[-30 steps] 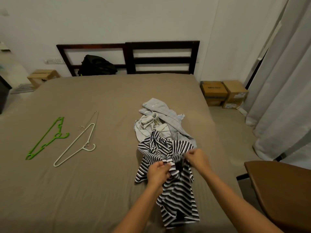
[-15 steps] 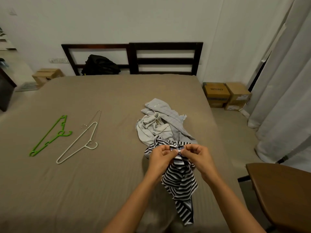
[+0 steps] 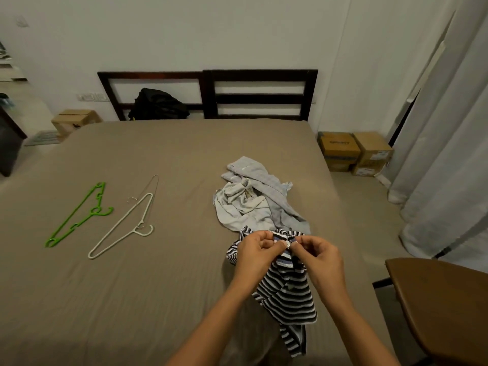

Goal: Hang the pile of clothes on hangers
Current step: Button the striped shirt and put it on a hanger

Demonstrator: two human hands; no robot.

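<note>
Our left hand (image 3: 257, 250) and right hand (image 3: 319, 256) each pinch the collar of the striped shirt (image 3: 287, 294), which hangs over the bed (image 3: 158, 286) just beside the pale clothes pile (image 3: 253, 204). We'd open the neckline evenly (seemingly a button sits between our fingertips) before fetching the white hanger (image 3: 124, 228).

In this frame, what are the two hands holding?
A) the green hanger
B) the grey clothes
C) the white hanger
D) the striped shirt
D: the left hand and the right hand both pinch the striped shirt at its top edge, while the green hanger and the white hanger lie off to the left on the bed.
</note>
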